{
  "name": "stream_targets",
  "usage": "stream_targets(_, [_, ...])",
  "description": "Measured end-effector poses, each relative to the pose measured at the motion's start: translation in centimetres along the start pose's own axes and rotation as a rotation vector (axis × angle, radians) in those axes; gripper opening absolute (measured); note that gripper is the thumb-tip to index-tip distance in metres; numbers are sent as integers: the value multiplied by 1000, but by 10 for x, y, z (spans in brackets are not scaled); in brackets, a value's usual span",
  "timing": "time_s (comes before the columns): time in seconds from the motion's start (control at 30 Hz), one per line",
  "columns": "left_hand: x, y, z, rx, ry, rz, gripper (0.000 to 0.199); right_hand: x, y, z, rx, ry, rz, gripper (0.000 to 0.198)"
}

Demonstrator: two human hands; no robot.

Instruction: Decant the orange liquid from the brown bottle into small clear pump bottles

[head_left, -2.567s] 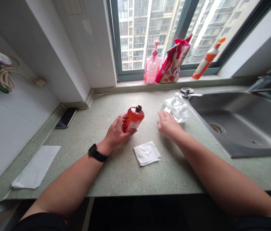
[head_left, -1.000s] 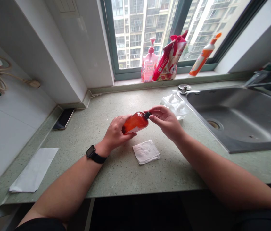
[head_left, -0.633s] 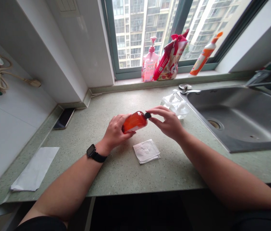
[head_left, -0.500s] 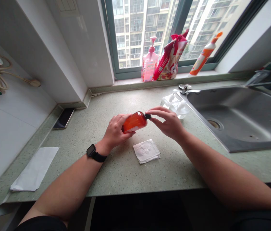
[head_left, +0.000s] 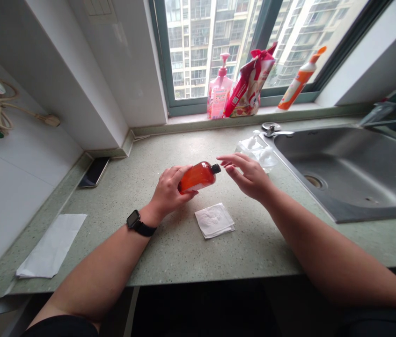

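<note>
An orange-red bottle (head_left: 198,177) with a black cap (head_left: 216,168) is tilted over the counter, its cap end pointing right. Wrapped round its base end is my left hand (head_left: 172,189), closed on it. My right hand (head_left: 249,175) is just right of the cap, fingers stretched out and apart, holding nothing; a small gap shows between fingertips and cap. A folded white tissue (head_left: 214,220) lies on the counter below the bottle. Behind my right hand stands clear plastic packaging (head_left: 257,149), partly hidden by the hand.
To the right is a steel sink (head_left: 355,161). A phone (head_left: 93,172) and a white paper sheet (head_left: 52,245) lie at left on the speckled counter (head_left: 163,262). A pink pump bottle (head_left: 218,93), a red bag (head_left: 249,86) and an orange-white bottle (head_left: 296,86) line the windowsill.
The fingers of my right hand have let go of the black cap and moved slightly right. My left hand and the bottle have stayed in place.
</note>
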State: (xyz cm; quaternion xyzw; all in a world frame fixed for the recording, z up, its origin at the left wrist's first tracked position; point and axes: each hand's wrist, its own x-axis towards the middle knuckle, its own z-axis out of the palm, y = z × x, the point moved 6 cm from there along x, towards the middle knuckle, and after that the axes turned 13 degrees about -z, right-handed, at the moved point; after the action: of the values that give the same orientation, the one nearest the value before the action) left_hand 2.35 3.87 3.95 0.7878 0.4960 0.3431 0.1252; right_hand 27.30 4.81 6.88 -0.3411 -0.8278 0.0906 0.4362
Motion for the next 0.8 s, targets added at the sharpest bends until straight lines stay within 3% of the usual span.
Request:
stream_targets(0.2, [0,0,0,-23,9,10,74,-1,10,3,-14,-46,12,60])
stream_targets(0.3, [0,0,0,-24,7,13,75,-2,12,4,43,-23,15,40])
stream_targets(0.43, [0,1,-1,-18,5,23,76,-1,-2,7,145,-21,-97,45])
stream_targets(0.5, [-1,2,0,-26,-2,37,75,0,-9,7,155,-13,-134,36])
stream_targets(0.63, [-3,5,0,-43,-10,71,76,3,-12,4,91,5,-158,18])
stream_targets(0.8, [-3,6,0,-17,-11,80,77,0,-11,5,-57,22,-204,14])
